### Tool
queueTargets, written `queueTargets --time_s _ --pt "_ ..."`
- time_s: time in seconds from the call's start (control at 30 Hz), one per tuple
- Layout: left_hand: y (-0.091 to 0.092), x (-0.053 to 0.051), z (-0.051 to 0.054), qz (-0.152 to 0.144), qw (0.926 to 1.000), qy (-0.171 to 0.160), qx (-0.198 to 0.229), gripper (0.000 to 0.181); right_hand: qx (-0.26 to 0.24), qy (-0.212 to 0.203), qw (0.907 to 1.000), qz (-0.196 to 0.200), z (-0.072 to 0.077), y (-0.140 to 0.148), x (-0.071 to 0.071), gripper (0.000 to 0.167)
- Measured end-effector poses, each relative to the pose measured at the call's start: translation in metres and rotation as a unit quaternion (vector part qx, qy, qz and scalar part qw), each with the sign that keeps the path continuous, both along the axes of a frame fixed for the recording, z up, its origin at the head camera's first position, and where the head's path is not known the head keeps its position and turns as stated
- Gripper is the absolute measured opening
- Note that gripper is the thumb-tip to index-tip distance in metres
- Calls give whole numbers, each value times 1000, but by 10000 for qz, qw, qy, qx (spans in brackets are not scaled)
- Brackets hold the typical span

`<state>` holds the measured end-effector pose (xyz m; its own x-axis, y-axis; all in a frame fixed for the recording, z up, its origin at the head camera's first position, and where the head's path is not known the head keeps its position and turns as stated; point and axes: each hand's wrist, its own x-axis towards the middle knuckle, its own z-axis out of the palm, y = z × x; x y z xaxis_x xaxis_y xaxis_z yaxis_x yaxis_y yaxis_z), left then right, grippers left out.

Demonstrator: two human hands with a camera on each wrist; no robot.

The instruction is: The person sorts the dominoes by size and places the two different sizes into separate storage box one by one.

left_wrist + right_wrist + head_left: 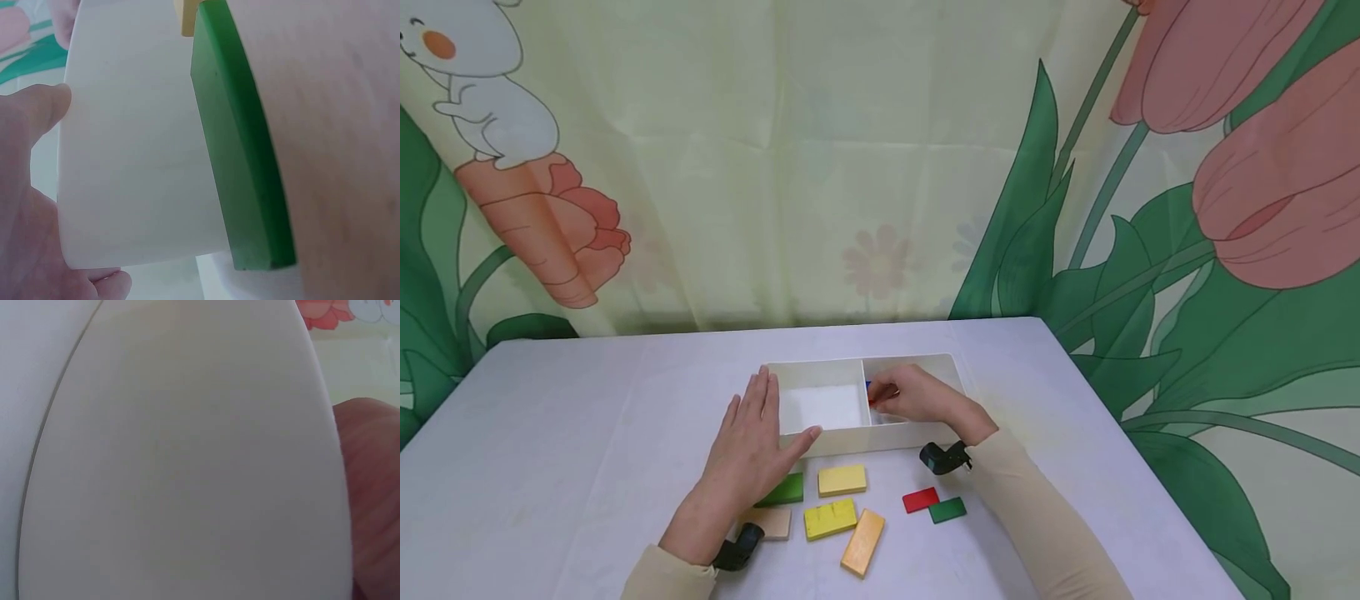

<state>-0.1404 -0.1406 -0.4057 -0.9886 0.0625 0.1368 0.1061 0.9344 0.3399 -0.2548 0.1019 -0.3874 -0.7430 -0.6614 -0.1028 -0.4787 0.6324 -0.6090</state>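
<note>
Box [868, 441], two-compartment, appears light, stiff; hold its left end. Your left hand [748, 446] touches there, fingers straight; whether your right hand [917, 394] pinches anything, cannot tell.

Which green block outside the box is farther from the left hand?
The smaller, darker green block, beside the small red block. The other green block is larger and partly hidden by the left hand.

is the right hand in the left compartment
No, the right hand reaches into the right compartment of the box.
</note>
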Motion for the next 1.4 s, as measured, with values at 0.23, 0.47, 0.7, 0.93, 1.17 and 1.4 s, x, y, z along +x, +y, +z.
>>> queueTargets --time_s 0.23,0.47,0.7,0.93,1.17,1.4 --pt "0 0 -1 4 10000 -41 36 104 -153 -130 9998 61 2 0 0 17" --pt "0 0 0 -35 10000 -65 59 104 -82 168 9998 5 8 13 4 17" --pt "0 1 1 -11 10000 -6 -12 104 -394 131 9987 -312 16 36 16 19" --pt "0 1 0 -21 10000 -30 12 103 -659 261 9962 -513 24 56 38 22" --pt "0 2 0 -58 10000 18 -18 104 -829 617 9919 -740 32 69 62 19" --pt "0 2 1 -61 10000 0 16 104 -1188 1242 9816 -826 33 77 82 20"
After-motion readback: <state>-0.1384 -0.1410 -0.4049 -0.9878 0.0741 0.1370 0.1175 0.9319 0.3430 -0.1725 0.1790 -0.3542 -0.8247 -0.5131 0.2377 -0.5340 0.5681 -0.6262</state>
